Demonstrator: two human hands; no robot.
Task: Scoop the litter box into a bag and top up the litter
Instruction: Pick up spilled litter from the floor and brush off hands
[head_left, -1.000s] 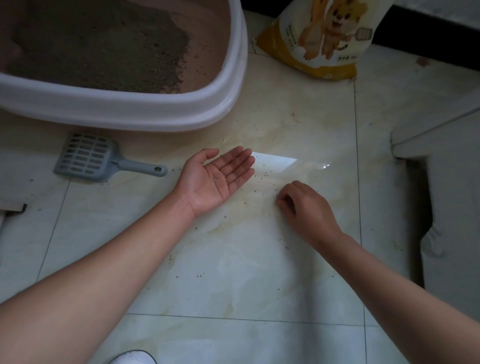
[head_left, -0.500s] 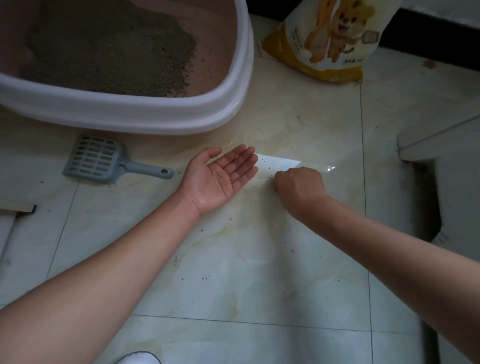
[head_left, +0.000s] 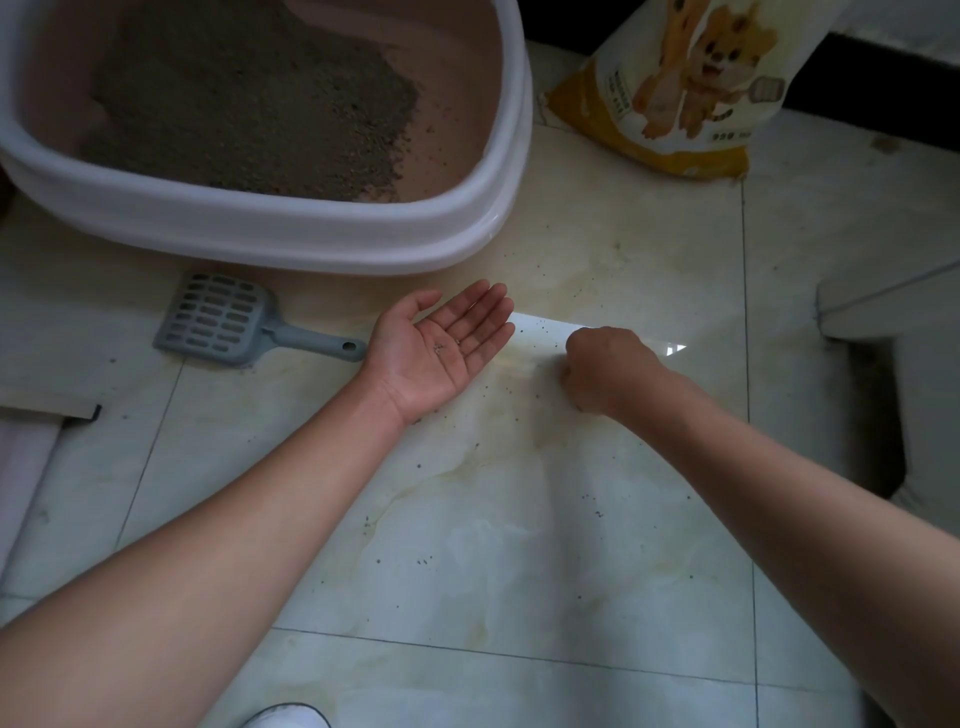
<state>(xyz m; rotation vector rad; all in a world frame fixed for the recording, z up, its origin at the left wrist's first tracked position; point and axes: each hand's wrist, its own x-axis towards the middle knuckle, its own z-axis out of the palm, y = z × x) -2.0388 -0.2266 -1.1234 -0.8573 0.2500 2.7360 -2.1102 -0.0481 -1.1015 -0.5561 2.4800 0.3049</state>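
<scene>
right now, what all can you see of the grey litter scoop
The scoop looks like grey-blue plastic: a rectangular slotted head with raised side walls and a short handle with a hanging hole at its end. It looks empty and lies flat on the tiled floor just in front of the litter box, handle pointing toward the open left hand. Neither hand grips it; whether the handle tip touches that hand is unclear.

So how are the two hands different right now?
The left hand lies palm up with straight fingers; the right hand is knuckles up with fingers curled under. The left hand shows a few litter grains on its palm; whether the right hand holds any is hidden. The left hand is nearer the scoop than the right hand. Both are bare and low over the tiled floor.
</scene>
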